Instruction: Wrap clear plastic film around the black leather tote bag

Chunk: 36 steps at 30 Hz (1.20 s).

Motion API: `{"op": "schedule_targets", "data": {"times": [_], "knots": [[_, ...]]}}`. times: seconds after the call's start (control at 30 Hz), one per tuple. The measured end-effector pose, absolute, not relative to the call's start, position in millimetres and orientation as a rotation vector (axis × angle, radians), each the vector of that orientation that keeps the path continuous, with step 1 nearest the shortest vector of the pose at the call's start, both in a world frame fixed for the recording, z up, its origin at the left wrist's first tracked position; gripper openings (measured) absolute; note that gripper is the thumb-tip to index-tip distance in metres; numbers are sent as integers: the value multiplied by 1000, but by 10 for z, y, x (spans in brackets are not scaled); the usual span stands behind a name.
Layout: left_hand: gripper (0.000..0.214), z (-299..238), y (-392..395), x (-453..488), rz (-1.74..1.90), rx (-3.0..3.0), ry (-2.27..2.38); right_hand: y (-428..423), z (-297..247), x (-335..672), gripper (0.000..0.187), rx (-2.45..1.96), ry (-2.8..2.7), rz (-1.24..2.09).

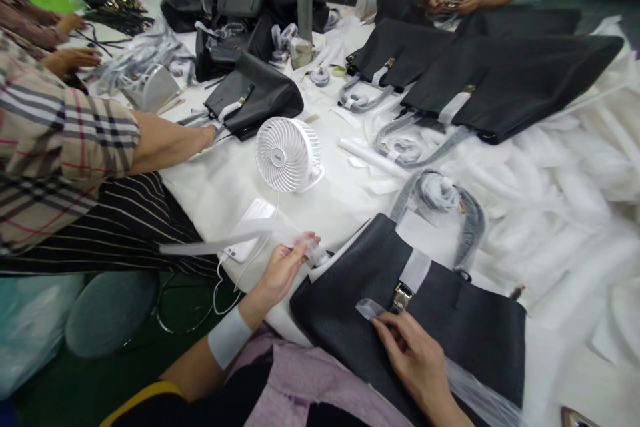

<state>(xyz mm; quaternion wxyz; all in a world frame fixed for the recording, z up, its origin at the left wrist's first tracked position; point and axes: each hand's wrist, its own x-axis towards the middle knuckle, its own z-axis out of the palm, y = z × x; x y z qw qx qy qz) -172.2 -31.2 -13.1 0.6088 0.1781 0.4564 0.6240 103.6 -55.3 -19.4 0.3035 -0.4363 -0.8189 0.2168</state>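
Observation:
A black handbag lies on the white table right in front of me. Its gold clasp sits below a tab covered by a white foam strip. My left hand is closed, pinching a long translucent strip that trails off to the left past the bag's corner. Just below the clasp, my right hand pinches a short end of translucent film over the bag's front. More film stretches out beneath my right wrist. The bag's wrapped handle curves away at the top.
A white fan and a white power strip with a cable stand left of the bag. More black handbags lie at the back right beside piled white foam sheets. A co-worker's arm reaches toward another handbag.

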Motion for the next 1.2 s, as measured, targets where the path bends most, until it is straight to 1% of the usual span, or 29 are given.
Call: {"op": "schedule_targets", "data": {"times": [0.07, 0.17, 0.23, 0.3, 0.37, 0.43, 0.5, 0.57, 0.67, 0.73, 0.8, 0.87, 0.97, 1.07, 1.2], "knots": [[41, -90, -265, -1697, 1544, 317, 1022, -552, -193, 1038, 16, -1156, -2169, 584], [35, 172, -142, -1800, 1720, 336, 1000, -554, -193, 1043, 16, -1166, -2168, 592], [32, 366, -83, -1886, 1820, 461, 974, -561, -195, 1045, 16, -1178, -2166, 609], [35, 480, -65, -1929, 1870, 673, 928, -574, -197, 1046, 16, -1198, -2155, 618], [45, 472, -81, -1914, 1771, 943, 912, -588, -197, 1044, 19, -1219, -2141, 610], [53, 366, -118, -1861, 1471, 1237, 955, -597, -196, 1043, 23, -1236, -2144, 601], [50, 232, -155, -1800, 1122, 1484, 989, -599, -193, 1041, 26, -1244, -2168, 600], [41, 147, -182, -1754, 945, 1579, 1015, -596, -190, 1040, 28, -1244, -2190, 586], [44, 172, -197, -1699, 1025, 1552, 1078, -589, -188, 1042, 33, -1226, -2218, 549], [46, 246, -197, -1628, 1057, 1654, 1043, -588, -194, 1046, 35, -1204, -2233, 527], [49, 303, -199, -1509, 955, 1902, 931, -593, -207, 1052, 33, -1198, -2238, 517], [56, 312, -208, -1365, 770, 2175, 835, -601, -221, 1055, 31, -1207, -2237, 530], [68, 252, -243, -1184, 574, 2439, 835, -610, -235, 1055, 36, -1202, -2239, 528], [75, 174, -298, -1089, 522, 2539, 892, -607, -239, 1054, 38, -1179, -2254, 486], [74, 57, -383, -973, 482, 2546, 954, -602, -264, 1083, 35, -1197, -2292, 483]]}}
